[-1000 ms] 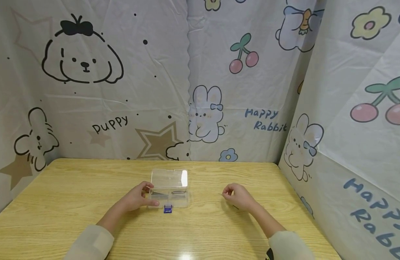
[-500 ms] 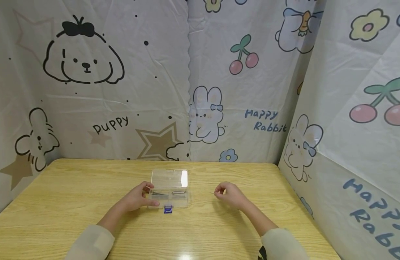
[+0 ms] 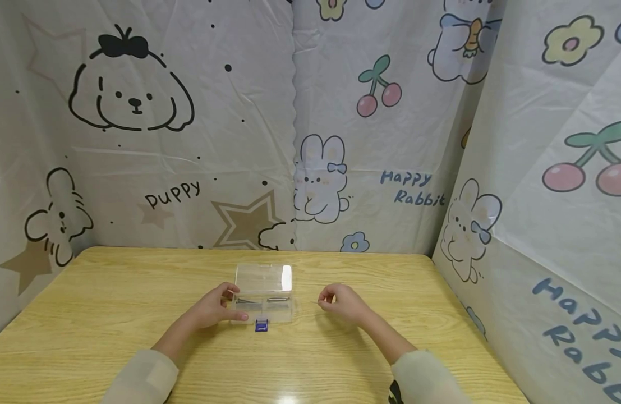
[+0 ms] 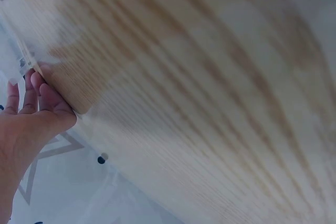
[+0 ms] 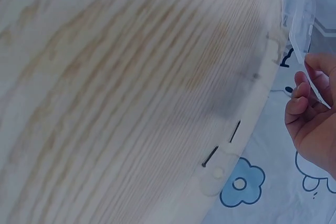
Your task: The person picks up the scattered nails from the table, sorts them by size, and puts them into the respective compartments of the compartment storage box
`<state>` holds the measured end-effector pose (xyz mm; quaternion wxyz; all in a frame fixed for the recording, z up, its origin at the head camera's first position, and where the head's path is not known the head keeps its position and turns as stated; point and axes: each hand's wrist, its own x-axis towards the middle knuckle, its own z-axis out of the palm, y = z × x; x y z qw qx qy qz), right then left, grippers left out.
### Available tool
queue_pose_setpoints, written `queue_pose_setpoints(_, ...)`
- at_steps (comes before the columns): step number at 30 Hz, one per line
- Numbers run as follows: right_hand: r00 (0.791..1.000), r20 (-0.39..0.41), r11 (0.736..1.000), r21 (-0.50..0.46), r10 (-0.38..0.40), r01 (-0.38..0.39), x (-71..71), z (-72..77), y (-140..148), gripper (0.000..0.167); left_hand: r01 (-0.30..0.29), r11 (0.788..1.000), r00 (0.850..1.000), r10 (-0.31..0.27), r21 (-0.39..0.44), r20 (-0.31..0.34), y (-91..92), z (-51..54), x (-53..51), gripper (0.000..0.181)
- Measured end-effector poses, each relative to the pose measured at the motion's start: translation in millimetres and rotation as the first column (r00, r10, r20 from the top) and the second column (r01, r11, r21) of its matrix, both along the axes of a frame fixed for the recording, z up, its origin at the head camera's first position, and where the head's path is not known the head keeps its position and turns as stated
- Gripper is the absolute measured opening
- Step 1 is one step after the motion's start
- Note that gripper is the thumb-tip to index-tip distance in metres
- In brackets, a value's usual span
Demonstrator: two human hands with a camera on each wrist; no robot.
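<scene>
A small clear plastic box stands on the table with its lid raised at the back and a blue latch at the front. Thin metal nails lie in its back left and back right compartments. My left hand grips the box's left side, thumb at the front and fingers behind. Just right of the box, my right hand pinches a thin nail between thumb and fingertips, its end pointing toward the box. In the right wrist view that hand is close to the box, apart from it in the head view.
Two dark nails lie on the wooden table in the right wrist view; my right arm hides them in the head view. A printed curtain hangs behind the table and along its right side.
My right hand has moved left toward the box with the thin nail in its fingers. The left hand and the box have stayed in place.
</scene>
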<state>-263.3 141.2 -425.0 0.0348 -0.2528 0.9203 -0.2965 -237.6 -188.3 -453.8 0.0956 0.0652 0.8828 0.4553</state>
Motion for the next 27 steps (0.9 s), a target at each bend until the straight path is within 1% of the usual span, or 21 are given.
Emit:
queue_pose_setpoints(9,1.000,0.011,0.999,0.022,0.028,-0.028,2.1,-0.7,-17.6,0.008,0.003,1.000,1.000,-0.003,0.014,0.005,0.2,-0.3,0.8,0.073)
queue_pose_setpoints(27,0.995,-0.009,0.994,0.050,0.096,-0.095,2.7,-0.7,-54.0,0.007,0.007,1.000,1.000,-0.007,0.023,0.006,0.1,1.2,2.6,0.073)
